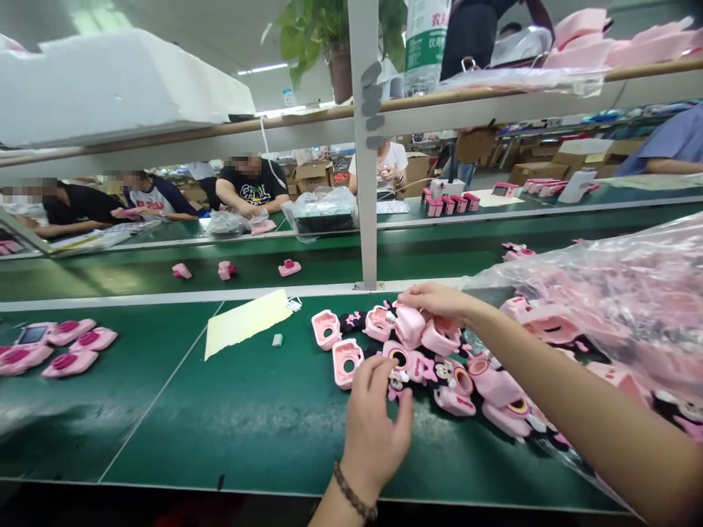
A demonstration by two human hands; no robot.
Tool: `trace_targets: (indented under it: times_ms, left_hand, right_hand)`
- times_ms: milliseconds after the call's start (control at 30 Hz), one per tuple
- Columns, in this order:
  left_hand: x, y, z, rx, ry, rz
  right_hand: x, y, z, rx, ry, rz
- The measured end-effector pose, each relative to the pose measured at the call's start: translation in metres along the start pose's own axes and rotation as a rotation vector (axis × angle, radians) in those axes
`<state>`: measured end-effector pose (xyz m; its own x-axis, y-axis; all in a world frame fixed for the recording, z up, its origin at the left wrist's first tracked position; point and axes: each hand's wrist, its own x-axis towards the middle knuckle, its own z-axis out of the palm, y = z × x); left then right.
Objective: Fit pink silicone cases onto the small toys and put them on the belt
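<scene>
Pink silicone camera cases (347, 364), with round lens holes and black-and-pink cartoon mouse trim, lie in a loose pile on the green bench (247, 432). Over the front of the pile is my left hand (378, 417), its fingers curved and thumb apart, with nothing held; its fingertips are close to a case with a dark round opening (399, 359). My right hand (436, 301) reaches across to the back of the pile. Its fingers close over the upper edge of a tilted pink case (409, 326); the thumb is hidden.
A clear plastic bag (615, 293) full of pink cases spreads at the right. Finished-looking pink cameras (74, 344) sit at the left, near a yellow paper sheet (247, 322) and a small grey block (277, 340). A white post (362, 161) rises behind the bench; co-workers sit beyond.
</scene>
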<state>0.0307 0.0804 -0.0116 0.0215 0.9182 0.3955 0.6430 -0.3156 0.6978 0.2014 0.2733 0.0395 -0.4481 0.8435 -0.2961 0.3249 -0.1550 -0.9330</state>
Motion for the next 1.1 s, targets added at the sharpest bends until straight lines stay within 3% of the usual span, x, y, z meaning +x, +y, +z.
trace_targets:
  times_ms: [167,300,400,600,800,900,1033,1100]
  left_hand:
    - [0.018,-0.021,-0.019,0.061,0.044,-0.093]
    - [0.031,-0.035,-0.024,0.07,0.085,-0.051]
    - [0.039,-0.044,-0.027,0.054,0.081,-0.081]
    - [0.039,-0.043,-0.015,0.0,0.011,-0.099]
    - [0.023,-0.025,-0.013,-0.061,0.052,-0.127]
    - [0.021,-0.016,-0.024,-0.177,-0.002,-0.15]
    - [0.019,-0.011,-0.035,-0.281,-0.159,-0.05]
    - [0.016,-0.011,-0.04,-0.298,-0.199,-0.011]
  right_hand:
    - [-0.018,-0.005,0.019,-0.212,0.036,-0.249]
    - [-0.049,0.003,0.011,-0.57,0.233,-0.363]
    - [-0.069,0.026,-0.001,-0.719,0.35,-0.382]
    - [-0.081,0.069,-0.012,-0.719,0.372,-0.287]
    - [-0.092,0.043,0.005,-0.627,0.538,-0.376]
    - [-0.101,0.027,0.032,-0.368,0.395,-0.359]
    - [-0.098,0.035,0.08,0.341,-0.132,0.025]
    - [-0.092,0.048,0.101,0.579,-0.39,0.221]
